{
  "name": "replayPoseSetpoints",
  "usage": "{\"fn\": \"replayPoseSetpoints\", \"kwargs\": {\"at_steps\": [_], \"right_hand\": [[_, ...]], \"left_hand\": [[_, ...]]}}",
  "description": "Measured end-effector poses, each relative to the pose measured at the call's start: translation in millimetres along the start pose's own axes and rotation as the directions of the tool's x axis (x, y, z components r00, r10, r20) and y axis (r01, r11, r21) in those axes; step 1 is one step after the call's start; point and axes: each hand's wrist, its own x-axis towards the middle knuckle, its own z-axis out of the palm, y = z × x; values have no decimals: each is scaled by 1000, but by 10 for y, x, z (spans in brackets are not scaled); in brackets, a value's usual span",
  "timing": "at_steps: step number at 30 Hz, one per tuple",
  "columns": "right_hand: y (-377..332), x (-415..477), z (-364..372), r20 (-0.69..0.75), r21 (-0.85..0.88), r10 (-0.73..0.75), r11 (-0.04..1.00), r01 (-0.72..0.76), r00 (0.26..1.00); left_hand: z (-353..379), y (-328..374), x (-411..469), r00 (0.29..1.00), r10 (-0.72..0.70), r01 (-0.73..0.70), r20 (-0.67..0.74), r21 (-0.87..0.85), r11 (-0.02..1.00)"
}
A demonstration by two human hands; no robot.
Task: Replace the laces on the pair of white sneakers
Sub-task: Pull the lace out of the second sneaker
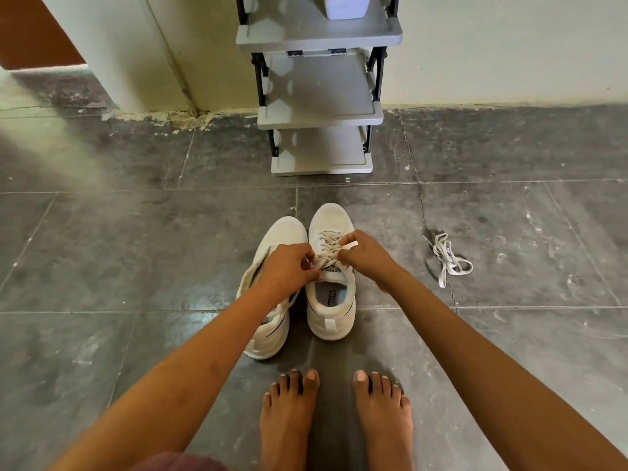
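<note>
A dark grey tiled floor (136,249), scuffed and flecked with pale marks, runs up to a cream wall (492,45), where a grey multi-tier shelf rack (319,113) stands with a pale container (343,6) on its top visible shelf. A person bends over the floor with both forearms reaching forward and two bare feet (287,419) planted just behind a pair of white sneakers, which sit side by side in the middle of the floor with their toes toward the rack. The left sneaker (285,232) leans outward and lies partly under the left forearm (whether it is laced cannot be told). The right sneaker (331,215) stands upright, with its lace (328,241) criss-crossed through the eyelets above the tongue. The left hand (289,266) is over the inner side of that shoe, fingers curled in tight and pinching the lace near the top eyelets. The right hand (365,254) is at the outer side, thumb and forefinger pressed together on a flat lace end lifted just above the lacing, the other fingers folded under. A loose white lace (448,260) lies in a tangle on the tiles, well apart to the right of the shoes.
</note>
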Motion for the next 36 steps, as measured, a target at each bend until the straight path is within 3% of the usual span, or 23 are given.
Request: {"fn": "replayPoseSetpoints", "kwargs": {"at_steps": [3, 5, 7, 11, 15, 19, 23, 28, 33, 34, 36], "right_hand": [[69, 10, 55, -63, -294, -87, 954, 65, 994], [109, 5, 96, -113, -288, -108, 955, 71, 988], [138, 16, 127, -143, -281, -120, 957, 76, 982], [157, 50, 165, -137, -273, -101, 960, 60, 985], [160, 62, 214, -146, -258, -86, 965, 46, 986], [134, 62, 212, -140, -243, -56, 970, 20, 989], [52, 46, 216, -111, 17, 10, 1000, -8, 994], [41, 11, 189, -119, 257, 89, 965, -56, 989], [91, 5, 180, -153, 228, 70, 973, -33, 986], [89, 10, 179, -157, 218, 69, 975, -34, 985], [82, 14, 171, -163, 211, 67, 977, -31, 984]], "left_hand": [[-121, -153, -6, 985, -26, 30, -168, 23, 999], [-208, -261, 5, 975, -42, 87, -219, 202, 975], [-249, -306, 28, 982, -96, 153, -165, 378, 913], [-272, -255, 96, 979, -175, 205, -108, 566, 799], [-294, -269, 88, 952, -307, 252, 13, 539, 804], [-294, -261, 39, 955, -297, 237, 5, 589, 772], [-296, -238, 59, 952, -305, 268, -16, 524, 809], [-434, -257, 88, 951, -310, 288, -18, 428, 857], [-735, -249, 91, 906, -400, 314, 142, 410, 856], [-728, -302, 89, 907, -407, 339, 111, 382, 859], [-421, -474, 3, 925, -355, 274, 139, 403, 873]]}}
